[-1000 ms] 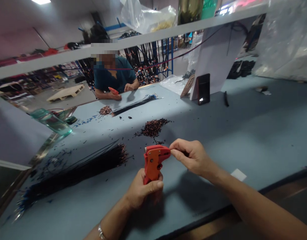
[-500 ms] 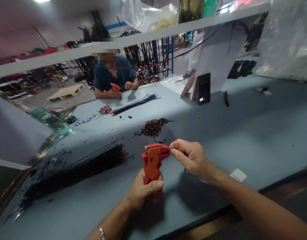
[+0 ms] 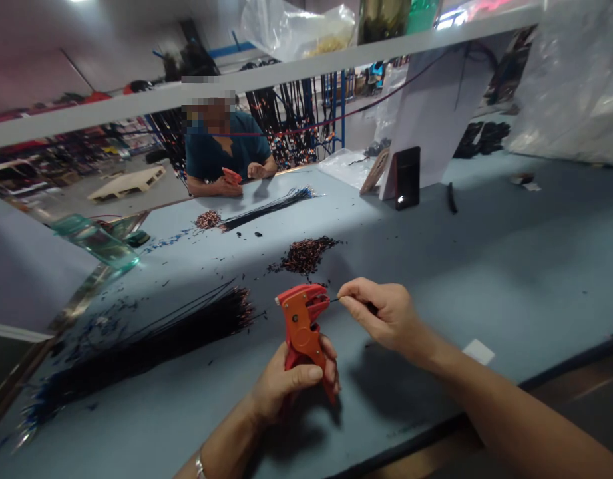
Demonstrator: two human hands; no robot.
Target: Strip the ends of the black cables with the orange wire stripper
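My left hand [image 3: 292, 380] is wrapped round an orange and red wire stripper [image 3: 301, 324], held upright above the table with its handles apart. Its jaws point right, toward my right hand [image 3: 381, 313]. Thumb and finger of that hand pinch a thin black wire [image 3: 335, 300], whose short visible end lies at the jaw opening. Whether the wire still sits between the jaws I cannot tell. Left of the stripper lies a thick bundle of black wires [image 3: 176, 339] with coppery tips. A heap of short black and copper scraps [image 3: 306, 255] is just beyond the tool.
Across the table [image 3: 510, 266] a co-worker [image 3: 226, 150] holds another red tool [image 3: 231, 176] beside a smaller wire bundle [image 3: 266, 209] and a copper scrap pile [image 3: 207, 219]. A phone [image 3: 407, 178] leans on a panel. A greenish bottle [image 3: 96, 243] lies at the left edge.
The wire stripper has shifted slightly left, away from my right hand, and its handles have spread. A short dark length of wire now shows between jaws and fingertips. My right hand is almost still.
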